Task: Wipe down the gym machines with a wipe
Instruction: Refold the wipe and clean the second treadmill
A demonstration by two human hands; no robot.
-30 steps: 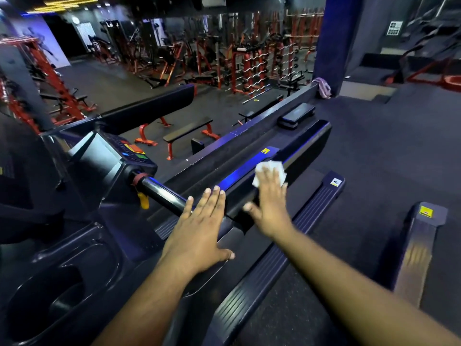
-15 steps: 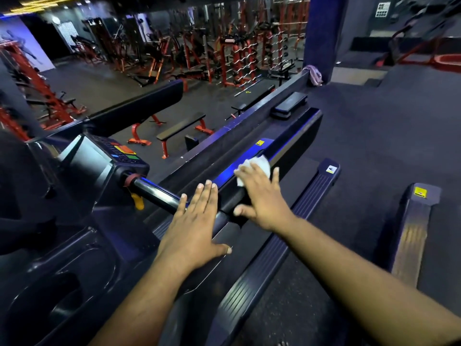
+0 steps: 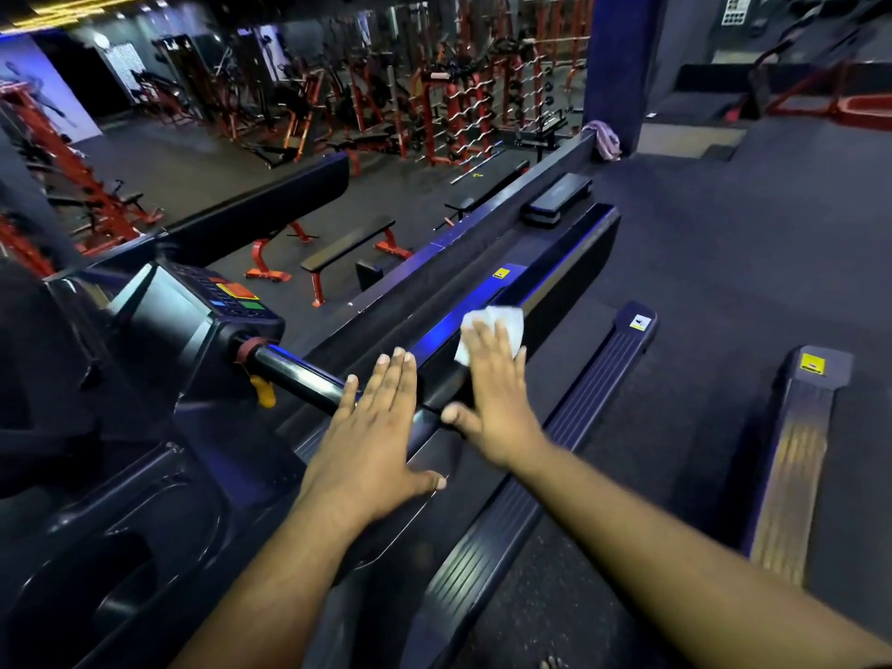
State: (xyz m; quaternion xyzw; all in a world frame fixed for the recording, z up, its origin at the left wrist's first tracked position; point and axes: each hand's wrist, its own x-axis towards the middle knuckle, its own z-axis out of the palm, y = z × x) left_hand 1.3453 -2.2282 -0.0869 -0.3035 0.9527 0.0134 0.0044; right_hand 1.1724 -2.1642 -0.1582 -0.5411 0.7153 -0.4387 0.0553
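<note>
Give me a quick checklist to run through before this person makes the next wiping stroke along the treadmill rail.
1. Wipe under the working hand: ok. The white wipe lies beneath the flat fingers of the right hand.
2. Wipe touching the rail: ok. It is pressed onto the dark side rail.
3. Other hand steady: ok. The left hand lies flat, fingers straight, by the handlebar.
4. Path ahead along the rail: ok. Nothing sits on it up to the yellow sticker.
5. Wipe still damp or clean enough: cannot tell.
6. Console already wiped: cannot tell.
</note>
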